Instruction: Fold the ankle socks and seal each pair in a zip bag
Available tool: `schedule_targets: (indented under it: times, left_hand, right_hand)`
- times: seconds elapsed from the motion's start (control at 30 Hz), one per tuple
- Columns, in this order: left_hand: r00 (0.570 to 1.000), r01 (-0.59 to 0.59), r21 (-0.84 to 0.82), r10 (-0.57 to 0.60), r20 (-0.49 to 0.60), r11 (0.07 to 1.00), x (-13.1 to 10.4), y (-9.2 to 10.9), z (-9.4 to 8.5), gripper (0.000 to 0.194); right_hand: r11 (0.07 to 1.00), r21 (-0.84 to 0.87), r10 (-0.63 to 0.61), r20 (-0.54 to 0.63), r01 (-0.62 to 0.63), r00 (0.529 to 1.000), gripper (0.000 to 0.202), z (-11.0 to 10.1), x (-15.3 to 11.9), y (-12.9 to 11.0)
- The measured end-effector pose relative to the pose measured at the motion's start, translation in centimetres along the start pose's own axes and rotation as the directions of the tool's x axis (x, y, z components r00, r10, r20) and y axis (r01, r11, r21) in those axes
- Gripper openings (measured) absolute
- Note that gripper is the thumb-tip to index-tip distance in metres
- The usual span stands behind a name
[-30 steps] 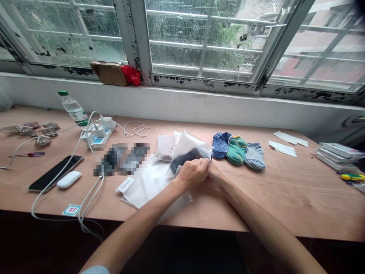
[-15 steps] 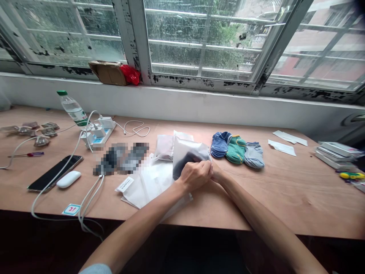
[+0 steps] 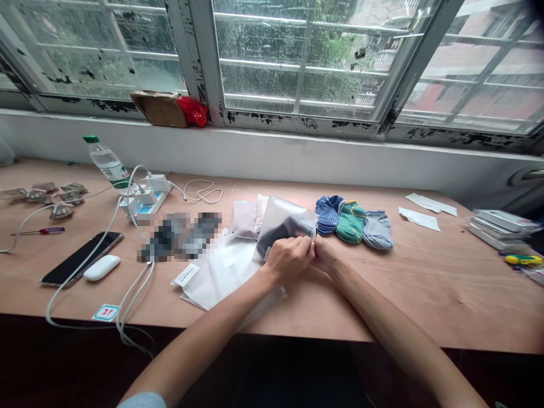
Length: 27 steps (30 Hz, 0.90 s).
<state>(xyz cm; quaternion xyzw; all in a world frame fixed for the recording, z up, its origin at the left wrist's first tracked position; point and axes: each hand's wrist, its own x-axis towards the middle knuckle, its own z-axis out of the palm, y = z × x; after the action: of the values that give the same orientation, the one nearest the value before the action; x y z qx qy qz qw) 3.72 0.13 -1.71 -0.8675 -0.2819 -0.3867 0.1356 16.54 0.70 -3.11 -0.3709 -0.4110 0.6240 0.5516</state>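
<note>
A frosted plastic bag (image 3: 287, 208) with a dark folded item inside, its kind blurred by the plastic, is in my hands. The fingers of my left hand (image 3: 289, 258) are closed on the bag's right-hand edge. My right hand (image 3: 325, 255) pinches the same edge close beside it, its fingertips partly hidden. Just behind and to the left lies a filled frosted bag (image 3: 243, 219). Flat clear bags (image 3: 212, 280) are spread under and left of my left hand. Folded blue socks (image 3: 327, 216), green socks (image 3: 351, 222) and grey socks (image 3: 378, 230) lie in a row beyond my right hand.
On the left are a phone (image 3: 80, 258), a white earbud case (image 3: 102, 267), cables, a power strip (image 3: 148, 201) and a leaning bottle (image 3: 108, 161). White paper strips (image 3: 420, 219) and stacked boxes (image 3: 501, 229) lie to the right. The table's front edge runs below my forearms.
The bag has tilted and turned in my hands, so more of its dark contents shows. My hands have shifted only slightly along its edge. The socks and flat bags stay put.
</note>
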Motion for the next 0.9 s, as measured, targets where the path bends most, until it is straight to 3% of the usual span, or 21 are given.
schedule_targets:
  times: [0.17,0.43,0.63,0.9]
  left_hand:
    - [0.997,0.079,0.024,-0.079,0.000,0.997,0.4,-0.1,-0.4,0.028]
    - [0.993,0.119,0.124,-0.121,0.006,0.985,1.3,-0.4,-0.3,0.020]
    - [0.998,0.025,0.115,-0.032,0.063,0.993,1.4,-0.6,-0.3,0.021]
    - [0.994,-0.069,0.080,0.062,0.085,0.994,0.9,-0.5,-0.2,0.023]
  right_hand:
    - [0.987,0.158,-0.007,-0.087,0.021,0.996,0.022,0.8,-0.2,-0.6]
    - [0.988,0.116,-0.083,-0.183,0.105,0.980,0.027,1.1,-0.1,0.3]
    - [0.999,0.024,-0.034,-0.097,0.037,0.995,0.029,0.5,-0.1,0.3]
    - [0.980,-0.163,-0.118,-0.009,0.115,0.993,0.020,-0.9,0.6,1.1]
